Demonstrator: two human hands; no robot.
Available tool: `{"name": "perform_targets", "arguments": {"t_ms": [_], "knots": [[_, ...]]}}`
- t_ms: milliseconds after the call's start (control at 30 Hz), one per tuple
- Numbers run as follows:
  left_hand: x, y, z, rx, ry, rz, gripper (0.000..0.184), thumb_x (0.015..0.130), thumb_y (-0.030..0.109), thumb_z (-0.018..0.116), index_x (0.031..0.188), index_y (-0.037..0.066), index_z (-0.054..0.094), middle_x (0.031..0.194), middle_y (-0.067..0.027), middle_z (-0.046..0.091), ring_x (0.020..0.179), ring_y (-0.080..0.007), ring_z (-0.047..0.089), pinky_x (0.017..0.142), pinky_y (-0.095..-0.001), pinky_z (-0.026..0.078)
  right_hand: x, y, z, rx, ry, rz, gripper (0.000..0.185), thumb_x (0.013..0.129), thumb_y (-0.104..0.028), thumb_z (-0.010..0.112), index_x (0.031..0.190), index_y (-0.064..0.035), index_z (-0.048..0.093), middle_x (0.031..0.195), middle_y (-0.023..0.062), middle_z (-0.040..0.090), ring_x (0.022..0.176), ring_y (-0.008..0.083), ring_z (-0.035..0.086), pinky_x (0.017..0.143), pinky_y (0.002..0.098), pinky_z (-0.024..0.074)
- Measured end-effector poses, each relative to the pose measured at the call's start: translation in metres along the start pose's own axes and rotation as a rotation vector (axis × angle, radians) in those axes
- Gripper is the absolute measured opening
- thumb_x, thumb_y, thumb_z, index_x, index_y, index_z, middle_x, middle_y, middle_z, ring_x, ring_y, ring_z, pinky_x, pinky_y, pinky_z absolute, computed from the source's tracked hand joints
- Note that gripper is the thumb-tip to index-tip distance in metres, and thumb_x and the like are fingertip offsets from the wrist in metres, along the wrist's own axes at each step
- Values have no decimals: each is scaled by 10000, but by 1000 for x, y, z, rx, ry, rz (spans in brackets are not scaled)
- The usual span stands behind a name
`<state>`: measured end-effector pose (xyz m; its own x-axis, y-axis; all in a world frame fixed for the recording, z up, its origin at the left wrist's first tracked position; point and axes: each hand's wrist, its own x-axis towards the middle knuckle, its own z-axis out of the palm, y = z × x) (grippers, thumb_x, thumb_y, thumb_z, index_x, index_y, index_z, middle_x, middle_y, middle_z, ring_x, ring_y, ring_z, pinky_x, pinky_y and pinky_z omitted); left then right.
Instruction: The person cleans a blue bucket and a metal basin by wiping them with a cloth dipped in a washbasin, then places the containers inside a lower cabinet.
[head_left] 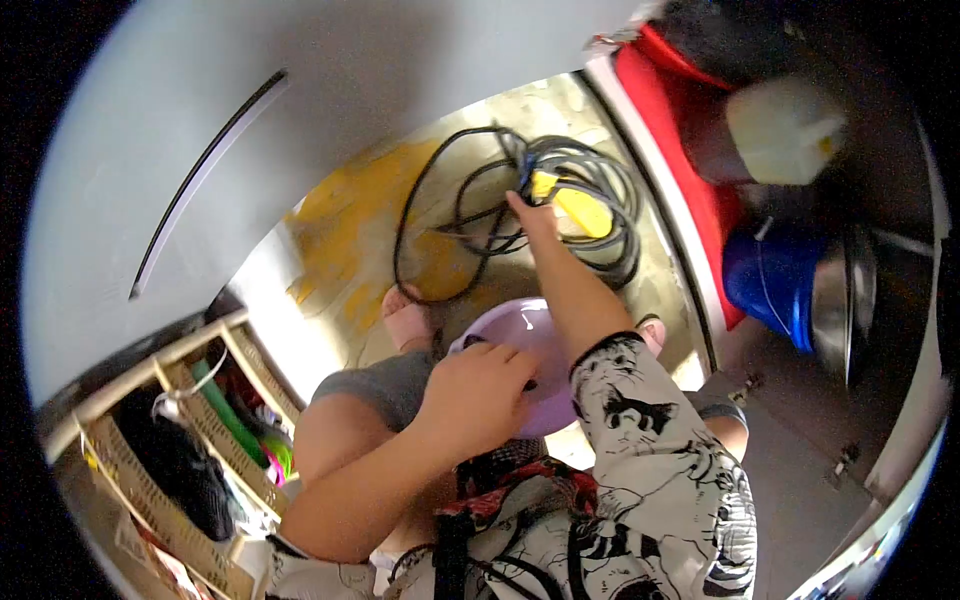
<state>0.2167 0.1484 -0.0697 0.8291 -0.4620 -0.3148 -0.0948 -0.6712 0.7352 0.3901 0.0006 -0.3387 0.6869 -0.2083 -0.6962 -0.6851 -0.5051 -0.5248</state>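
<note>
A loosely wound coil of black cable or hose (625,215) lies on the floor ahead, with a yellow piece (585,210) among its loops. Reaching into the coil, my right hand (538,218) is closed around the black strands, its fingers partly hidden. Between my legs is a light purple basin (515,318), partly covered by my arms. My left hand (475,395) is over the basin with curled fingers. Small dark bits show beside that hand, but I cannot make out what it grips.
A wooden rack (165,375) with shoes (175,460) stands at left, below a grey-white panel (330,130). On the right are a red surface (650,110), a whitish jug (785,130), a blue bucket (770,280) and a metal bowl (845,300).
</note>
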Motion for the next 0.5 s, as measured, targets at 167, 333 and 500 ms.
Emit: {"name": "perform_targets", "arguments": {"t_ms": [167,333,500], "knots": [[2,6,-6,-4,-115,-65,245,692,138,596,932,97,578,878,-117,585,871,-330,565,751,-433,462,11,-24,5,-232,101,205,909,619,-680,630,1271,-76,441,1286,133,483,1207,297,432,987,447,291],[3,0,-8,-29,-112,-103,263,688,126,604,949,102,584,888,-112,589,870,-330,569,747,-436,466,15,-25,26,-379,201,237,843,609,-625,648,1249,-118,437,1257,72,503,1168,256,465,958,422,300],[8,-2,-10,49,-65,-44,239,682,109,583,920,91,572,843,-86,582,792,-273,578,663,-383,484,35,-14,26,-322,184,213,582,665,-493,632,1082,-88,605,1081,101,625,1030,246,580,889,389,414]]}}
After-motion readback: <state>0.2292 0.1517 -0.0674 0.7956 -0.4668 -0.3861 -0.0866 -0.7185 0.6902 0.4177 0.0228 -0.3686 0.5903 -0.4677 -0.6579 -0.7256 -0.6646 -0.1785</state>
